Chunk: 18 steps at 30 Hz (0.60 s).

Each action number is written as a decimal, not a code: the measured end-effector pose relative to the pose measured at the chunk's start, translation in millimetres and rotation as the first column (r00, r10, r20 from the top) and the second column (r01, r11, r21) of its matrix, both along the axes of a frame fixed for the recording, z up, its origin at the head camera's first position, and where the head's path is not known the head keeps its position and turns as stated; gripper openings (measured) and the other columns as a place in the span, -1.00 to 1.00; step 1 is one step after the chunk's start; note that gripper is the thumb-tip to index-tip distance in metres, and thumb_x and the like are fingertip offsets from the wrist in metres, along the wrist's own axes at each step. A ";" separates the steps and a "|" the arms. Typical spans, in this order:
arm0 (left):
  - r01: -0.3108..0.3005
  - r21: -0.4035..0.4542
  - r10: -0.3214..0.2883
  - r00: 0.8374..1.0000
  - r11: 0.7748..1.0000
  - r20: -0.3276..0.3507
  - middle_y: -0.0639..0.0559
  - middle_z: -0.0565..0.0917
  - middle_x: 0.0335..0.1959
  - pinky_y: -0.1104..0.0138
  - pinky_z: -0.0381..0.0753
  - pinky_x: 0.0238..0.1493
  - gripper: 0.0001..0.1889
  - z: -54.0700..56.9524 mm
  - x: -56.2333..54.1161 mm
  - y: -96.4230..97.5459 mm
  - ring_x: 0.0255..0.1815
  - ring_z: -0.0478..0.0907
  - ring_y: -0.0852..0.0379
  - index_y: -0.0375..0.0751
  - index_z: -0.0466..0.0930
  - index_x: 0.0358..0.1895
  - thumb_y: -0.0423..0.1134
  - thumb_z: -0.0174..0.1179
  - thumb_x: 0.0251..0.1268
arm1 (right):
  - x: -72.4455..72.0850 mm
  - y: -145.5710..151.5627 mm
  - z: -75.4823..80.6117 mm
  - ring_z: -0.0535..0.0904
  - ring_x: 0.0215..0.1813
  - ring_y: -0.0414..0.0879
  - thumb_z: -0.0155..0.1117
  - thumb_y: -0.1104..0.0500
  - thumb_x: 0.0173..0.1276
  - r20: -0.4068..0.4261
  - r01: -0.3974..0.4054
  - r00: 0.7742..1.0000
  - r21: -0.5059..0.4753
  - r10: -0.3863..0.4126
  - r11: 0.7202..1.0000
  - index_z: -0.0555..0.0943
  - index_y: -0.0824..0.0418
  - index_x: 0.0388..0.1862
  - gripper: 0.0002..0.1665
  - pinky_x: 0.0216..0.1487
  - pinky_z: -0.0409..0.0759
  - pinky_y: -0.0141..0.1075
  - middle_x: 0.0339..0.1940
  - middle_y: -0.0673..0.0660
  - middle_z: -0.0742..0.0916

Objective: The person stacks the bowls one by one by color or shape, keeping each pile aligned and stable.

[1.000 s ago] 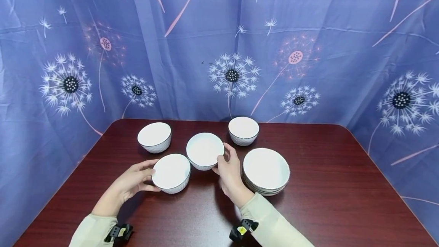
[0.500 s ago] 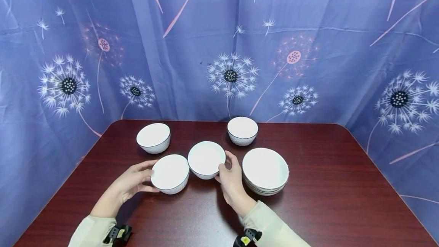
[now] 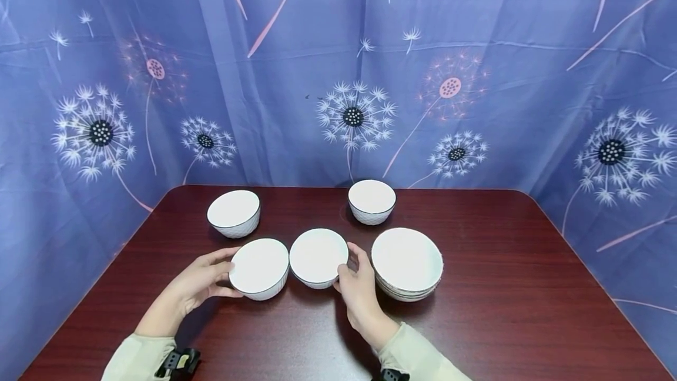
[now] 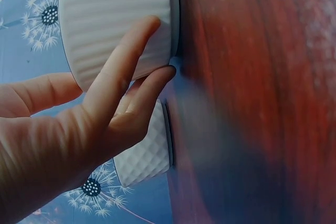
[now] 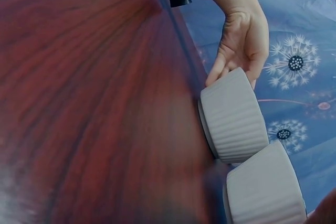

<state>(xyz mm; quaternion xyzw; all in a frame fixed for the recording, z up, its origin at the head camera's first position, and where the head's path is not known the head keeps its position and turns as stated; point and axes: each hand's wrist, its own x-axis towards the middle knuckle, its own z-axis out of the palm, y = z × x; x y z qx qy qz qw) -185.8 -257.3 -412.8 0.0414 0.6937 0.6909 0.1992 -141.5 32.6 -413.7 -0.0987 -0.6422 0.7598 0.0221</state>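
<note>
In the head view my left hand [image 3: 198, 284] holds the left side of a white ribbed bowl [image 3: 259, 266], its fingers spread along the wall. The left wrist view shows that hand [image 4: 100, 103] against the ribbed wall. Just right of this bowl is a second white bowl [image 3: 319, 256]; the two rims touch or nearly touch. My right hand [image 3: 359, 296] grips that second bowl at its right side, thumb at the rim and fingers on the outer wall. Both bowls [image 5: 233, 116] are upright on the table in the right wrist view, where only a sliver of my right hand shows.
A stack of white bowls [image 3: 407, 260] stands just right of my right hand. Two single bowls with a diamond pattern stand farther back, one at the left [image 3: 234, 214] and one at the centre [image 3: 372, 201]. Behind the dark red table [image 3: 502, 287] hangs a blue dandelion curtain [image 3: 296, 104].
My right hand has drawn the second bowl toward me, so it now sits level beside the left bowl. My left hand stays on its bowl. The head view has shifted slightly.
</note>
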 end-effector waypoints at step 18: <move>-0.008 -0.023 0.007 1.000 1.000 -0.025 -0.09 0.56 -0.11 -0.06 0.70 -0.18 -0.40 2.7 1.3 1.7 -0.23 0.62 0.05 -0.62 0.03 0.38 -0.45 -0.05 0.32 | 11.5 3.4 -4.2 0.44 0.17 0.12 -0.19 0.45 0.36 -0.001 -0.010 1.000 0.011 0.010 1.000 0.10 0.36 0.45 -0.35 0.06 0.61 0.01 0.35 0.42 0.31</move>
